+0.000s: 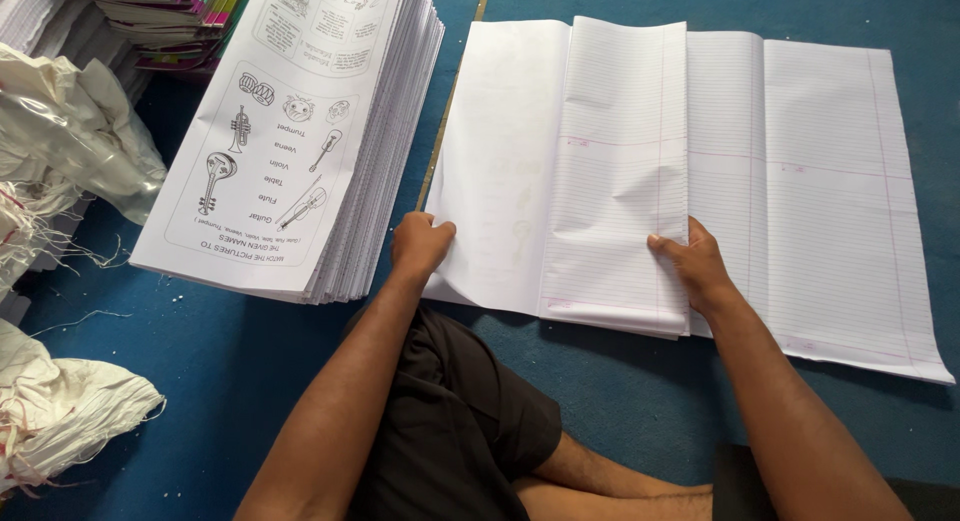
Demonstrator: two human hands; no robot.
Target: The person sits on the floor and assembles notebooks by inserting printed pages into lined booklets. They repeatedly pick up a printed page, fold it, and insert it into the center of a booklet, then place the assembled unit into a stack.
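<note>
White ruled sheets (615,171) lie folded in a thick bundle on the blue floor (250,371) in front of the seated person, resting on a wider spread of ruled paper (830,211). The left hand (420,243) pinches the bundle's near left edge between thumb and curled fingers, while the right hand (697,266) presses flat, fingers open, on its near right edge. Just left stands a stack of printed sheets (290,131) with instrument drawings, and white woven sacks (70,131) lie further left.
</note>
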